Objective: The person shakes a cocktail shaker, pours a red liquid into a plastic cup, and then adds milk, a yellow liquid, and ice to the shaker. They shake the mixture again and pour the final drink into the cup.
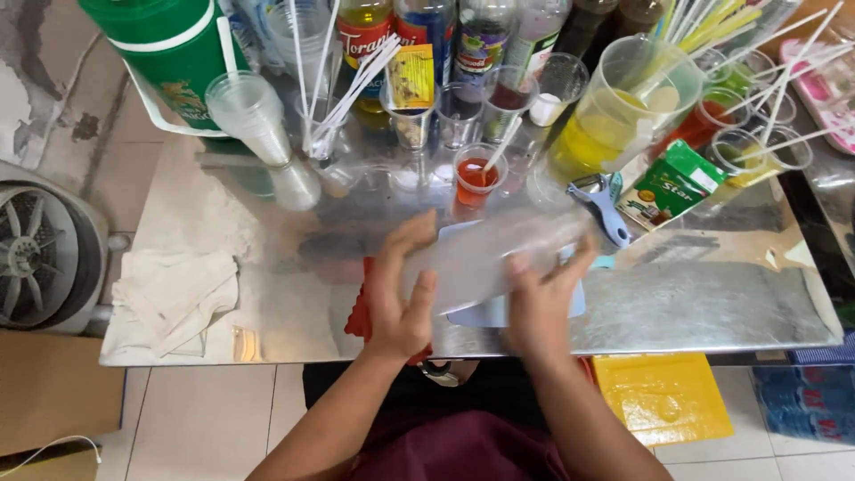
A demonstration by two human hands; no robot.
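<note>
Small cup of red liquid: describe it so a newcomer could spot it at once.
Start at the steel table and its back row of bottles and cups. Directly above the two hands, the red cup stands alone, closer to the person than that row. It is the short clear cup of orange-red liquid with a white straw leaning in it.

Steel table [695,307] bearing green jug [169,44], stacked clear cups [254,116], straws [347,80], syrup bottles [481,36], small red-liquid cup [478,176], yellow-liquid pitcher [614,111], peeler [601,205], green sachet [670,185], white cloth [174,298]; fan [36,254] alongside.

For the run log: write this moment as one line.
left hand: holds clear plastic cup | right hand: holds same cup | cup: tilted sideways, blurred, above steel table | nearby: blue peeler
</note>
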